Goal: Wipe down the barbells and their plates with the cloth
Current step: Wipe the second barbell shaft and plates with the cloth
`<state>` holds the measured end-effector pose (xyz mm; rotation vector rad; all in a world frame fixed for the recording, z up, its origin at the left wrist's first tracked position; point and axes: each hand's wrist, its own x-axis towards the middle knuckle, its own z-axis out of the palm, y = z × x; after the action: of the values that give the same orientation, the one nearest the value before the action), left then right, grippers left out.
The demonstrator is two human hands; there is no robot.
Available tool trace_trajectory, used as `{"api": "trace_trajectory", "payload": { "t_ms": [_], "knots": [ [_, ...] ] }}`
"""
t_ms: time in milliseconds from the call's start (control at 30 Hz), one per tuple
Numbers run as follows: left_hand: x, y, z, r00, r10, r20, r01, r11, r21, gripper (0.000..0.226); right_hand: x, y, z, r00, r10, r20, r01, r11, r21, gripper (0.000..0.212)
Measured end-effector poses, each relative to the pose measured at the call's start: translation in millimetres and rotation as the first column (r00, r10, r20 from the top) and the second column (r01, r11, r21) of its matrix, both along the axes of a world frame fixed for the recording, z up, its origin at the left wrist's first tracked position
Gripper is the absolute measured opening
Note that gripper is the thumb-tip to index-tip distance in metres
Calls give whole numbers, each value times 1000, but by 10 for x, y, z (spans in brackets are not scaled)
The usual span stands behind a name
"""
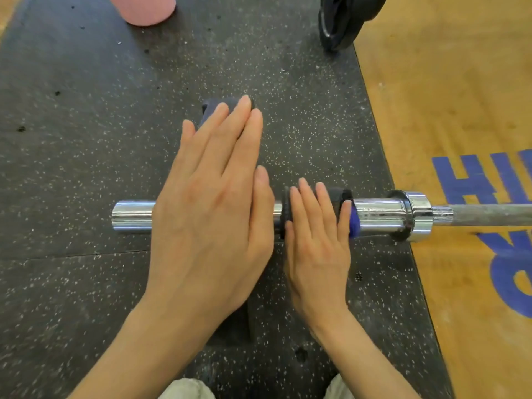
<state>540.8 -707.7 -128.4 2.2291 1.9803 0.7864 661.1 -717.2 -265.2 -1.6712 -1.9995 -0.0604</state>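
Note:
A barbell lies across the black rubber mat, its chrome sleeve (132,216) pointing left and its dull shaft (489,216) running off to the right. A dark plate (210,109) appears to sit on the sleeve. Only its top rim and a bit below my wrist show. My left hand (213,203) lies flat over it with straight fingers. Just to the right, a dark cloth (334,194) with a blue patch is wrapped over the sleeve. My right hand (313,249) presses on it with extended fingers.
Black weight plates (339,21) stand at the top right by the mat's edge. A pink object (144,10) sits at the top left. A wooden platform (446,110) with blue lettering borders the mat on the right. My knees show at the bottom.

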Motion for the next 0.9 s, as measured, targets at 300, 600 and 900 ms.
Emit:
{"api": "trace_trajectory", "payload": {
  "t_ms": [300,600,900],
  "knots": [
    [-25,24,-3,998,3,62,-2,1000,-24,56,68,-92,-73,999,25,34,-25,1000,5,50],
    [-5,-50,-21,996,-21,85,22,1000,-10,60,114,-117,34,999,-34,3,34,997,-73,48],
    [28,-298,-69,998,-37,60,35,999,31,60,113,-90,224,999,16,52,-6,984,-179,44]
  ]
}}
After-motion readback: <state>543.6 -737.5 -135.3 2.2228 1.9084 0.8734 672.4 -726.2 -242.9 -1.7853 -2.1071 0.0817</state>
